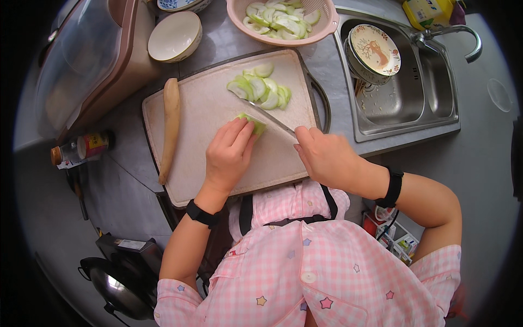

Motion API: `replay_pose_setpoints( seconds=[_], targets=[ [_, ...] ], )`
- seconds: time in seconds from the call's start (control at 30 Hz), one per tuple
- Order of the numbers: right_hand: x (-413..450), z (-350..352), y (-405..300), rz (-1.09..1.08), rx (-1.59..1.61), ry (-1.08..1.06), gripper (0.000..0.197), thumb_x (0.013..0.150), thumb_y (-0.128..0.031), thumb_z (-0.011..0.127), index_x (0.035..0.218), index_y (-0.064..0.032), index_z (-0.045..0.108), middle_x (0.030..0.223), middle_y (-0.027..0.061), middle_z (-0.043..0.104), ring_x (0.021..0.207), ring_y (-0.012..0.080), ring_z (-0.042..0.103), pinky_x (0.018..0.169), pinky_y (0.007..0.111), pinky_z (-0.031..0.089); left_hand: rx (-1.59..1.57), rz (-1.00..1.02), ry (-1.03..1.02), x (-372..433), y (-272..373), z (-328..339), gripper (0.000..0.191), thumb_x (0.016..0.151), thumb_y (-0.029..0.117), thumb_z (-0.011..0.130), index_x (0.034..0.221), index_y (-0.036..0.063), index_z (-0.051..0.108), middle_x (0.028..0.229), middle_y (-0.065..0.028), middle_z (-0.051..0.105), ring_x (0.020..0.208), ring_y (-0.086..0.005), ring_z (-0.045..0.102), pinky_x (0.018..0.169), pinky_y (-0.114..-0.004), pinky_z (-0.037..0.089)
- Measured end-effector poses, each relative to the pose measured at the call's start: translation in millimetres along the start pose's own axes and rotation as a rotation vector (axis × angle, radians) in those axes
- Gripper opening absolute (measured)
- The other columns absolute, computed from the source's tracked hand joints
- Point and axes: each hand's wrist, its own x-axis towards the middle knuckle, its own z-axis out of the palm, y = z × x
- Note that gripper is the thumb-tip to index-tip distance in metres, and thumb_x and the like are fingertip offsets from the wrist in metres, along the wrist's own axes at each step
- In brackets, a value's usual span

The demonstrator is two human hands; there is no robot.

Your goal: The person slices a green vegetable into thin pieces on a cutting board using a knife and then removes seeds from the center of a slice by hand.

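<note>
My left hand (232, 149) presses a piece of pale green vegetable (257, 124) onto the cutting board (204, 110), its fingertips over the top. My right hand (322, 153) grips a kitchen knife (271, 117), whose handle is hidden inside the fist. The blade slants up and left, between the held piece and a cluster of cut green-white slices (261, 90). Along the board's left side lies a long, peeled-looking tan root (169, 126), apart from both hands.
A pink colander (282, 39) holding more slices stands behind the board. To the right, a steel sink (388, 102) contains stacked plates (376, 51). A white bowl (175, 36), a lidded bin (102, 61) and a bottle (81, 148) are at left, with a wok (116, 286) lower down.
</note>
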Motion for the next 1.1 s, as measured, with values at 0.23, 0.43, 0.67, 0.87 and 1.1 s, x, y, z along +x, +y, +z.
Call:
replay_pose_setpoints(
  seconds=[0.23, 0.43, 0.67, 0.87, 1.1],
  targets=[
    [4, -22, -25, -0.054, -0.067, -0.081, 0.02, 0.077, 0.001, 0.054, 0.094, 0.0011, 0.043, 0.072, 0.0189, 0.056, 0.058, 0.035, 0.062, 0.048, 0.041, 0.05, 0.07, 0.076, -0.067, 6, -2, 1, 0.016, 0.077, 0.009, 0.069, 0.091, 0.0024, 0.066, 0.094, -0.0097, 0.067, 0.088, -0.0253, 0.066, 0.073, -0.034, 0.055],
    [8, -29, -32, 0.002, -0.069, -0.172, 0.015, 0.081, -0.002, 0.054, 0.091, 0.0011, 0.043, 0.072, 0.0188, 0.055, 0.057, 0.0362, 0.06, 0.047, 0.042, 0.049, 0.098, 0.127, -0.097, 9, -6, 3, 0.013, 0.078, 0.01, 0.067, 0.087, 0.0019, 0.065, 0.094, -0.0097, 0.068, 0.087, -0.0239, 0.066, 0.067, -0.033, 0.055],
    [24, -33, -35, 0.021, -0.058, -0.287, 0.016, 0.079, 0.002, 0.052, 0.092, 0.003, 0.043, 0.072, 0.0212, 0.059, 0.061, 0.0375, 0.063, 0.051, 0.044, 0.051, 0.111, 0.147, -0.113, 7, -8, 1, 0.013, 0.075, 0.006, 0.064, 0.087, 0.001, 0.066, 0.094, -0.0097, 0.068, 0.088, -0.0239, 0.066, 0.067, -0.032, 0.056],
    [28, 18, -9, -0.004, -0.018, -0.095, 0.017, 0.083, -0.004, 0.055, 0.089, 0.0006, 0.041, 0.068, 0.0219, 0.055, 0.058, 0.0411, 0.058, 0.049, 0.047, 0.047, 0.079, 0.134, -0.116, 5, -9, 4, 0.021, 0.074, 0.006, 0.062, 0.094, 0.0008, 0.067, 0.097, -0.0108, 0.068, 0.092, -0.025, 0.066, 0.074, -0.032, 0.056],
    [18, 4, -4, -0.028, 0.12, 0.056, 0.017, 0.083, -0.006, 0.056, 0.093, -0.0017, 0.043, 0.068, 0.0195, 0.058, 0.059, 0.0392, 0.062, 0.052, 0.046, 0.051, 0.089, 0.162, -0.112, -1, -15, 4, 0.026, 0.075, 0.006, 0.061, 0.1, 0.0005, 0.068, 0.101, -0.0108, 0.068, 0.094, -0.0247, 0.066, 0.079, -0.033, 0.056]
  ],
)
